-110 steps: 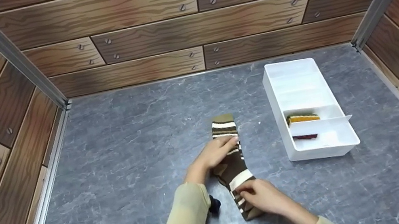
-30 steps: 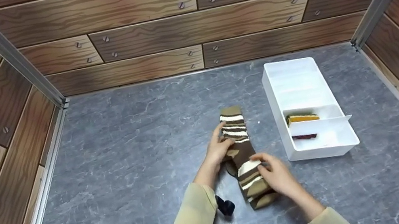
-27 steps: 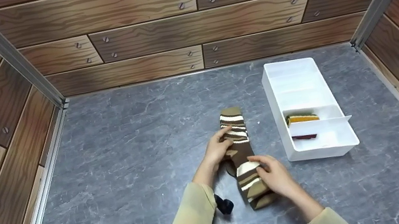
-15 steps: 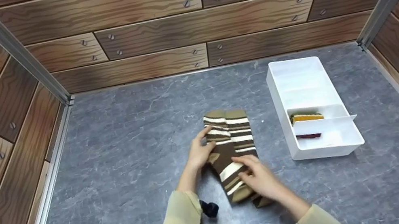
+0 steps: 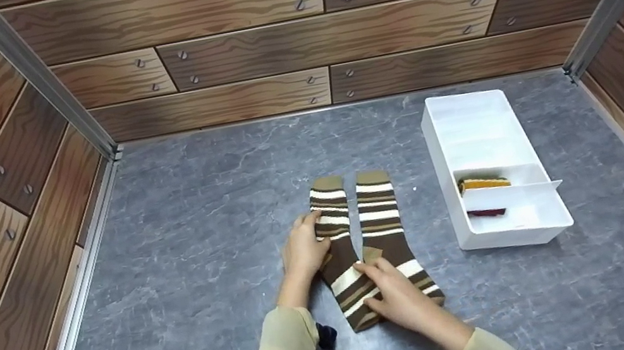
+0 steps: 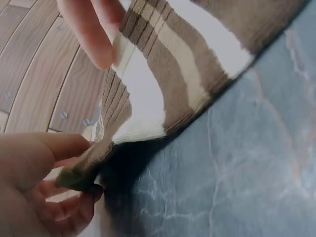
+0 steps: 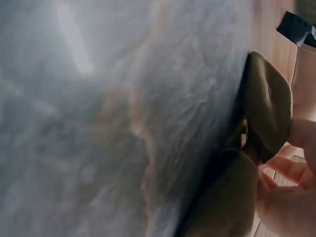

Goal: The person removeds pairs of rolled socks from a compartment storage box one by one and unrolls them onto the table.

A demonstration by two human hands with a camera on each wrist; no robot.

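Observation:
Two brown socks with white and tan stripes lie side by side on the grey surface. My left hand (image 5: 303, 250) pinches the outer edge of the left sock (image 5: 333, 222); in the left wrist view a fold of striped sock (image 6: 173, 64) is lifted between thumb and fingers. Over the foot of that same sock, my right hand (image 5: 401, 300) holds its inner edge. This hand partly covers the right sock (image 5: 379, 208), whose heel and foot show beyond it. In the right wrist view, curled fingers meet a tan sock toe (image 7: 269, 103).
To the right stands a long white divided box (image 5: 478, 133). A folded yellow and green item (image 5: 483, 183) sits in one compartment and a dark red item (image 5: 487, 213) in the front one. Wood-patterned walls (image 5: 239, 53) with metal edging surround the surface.
The socks lay stacked one on the other before. The upper one has been moved left, and a gap now shows between them. Both hands shifted left with it.

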